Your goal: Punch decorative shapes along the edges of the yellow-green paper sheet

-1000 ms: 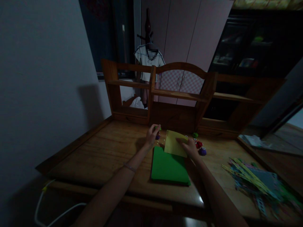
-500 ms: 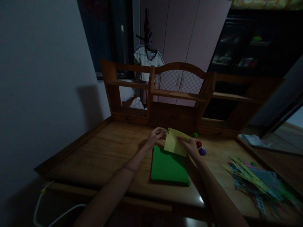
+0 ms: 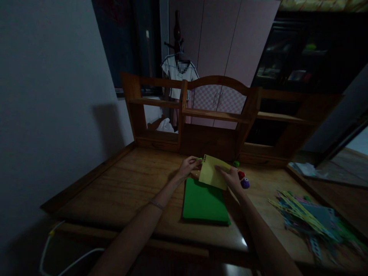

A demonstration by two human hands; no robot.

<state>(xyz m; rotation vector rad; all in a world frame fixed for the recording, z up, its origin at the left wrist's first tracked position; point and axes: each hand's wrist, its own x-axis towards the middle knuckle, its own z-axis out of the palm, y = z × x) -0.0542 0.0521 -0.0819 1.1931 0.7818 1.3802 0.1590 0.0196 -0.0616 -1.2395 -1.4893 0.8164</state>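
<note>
A yellow sheet of paper (image 3: 214, 176) with a few dark holes along its top left edge is held up at a tilt by my right hand (image 3: 232, 179), its fingers closed on the right side. To the left of the paper, the fingers of my left hand (image 3: 188, 167) are closed around a small bright green object (image 3: 199, 159), whose kind I cannot make out. It is close to the holed edge. Beneath the paper lies a flat green rectangular stack or pad (image 3: 204, 203), partly covered by it. A brown spotted item (image 3: 195, 174) shows only in part behind my left hand.
Small green, red and purple toy-like figures (image 3: 245, 183) stand just beyond my right hand. A heap of coloured paper strips and sheets (image 3: 309, 216) lies on the right of the wooden desk (image 3: 120, 184). A wooden shelf unit (image 3: 218, 113) rises along the back.
The small green object in my left hand shows slightly more beside the paper's holed edge. Both hands and the sheet are otherwise almost where they were; the view has shifted slightly.
</note>
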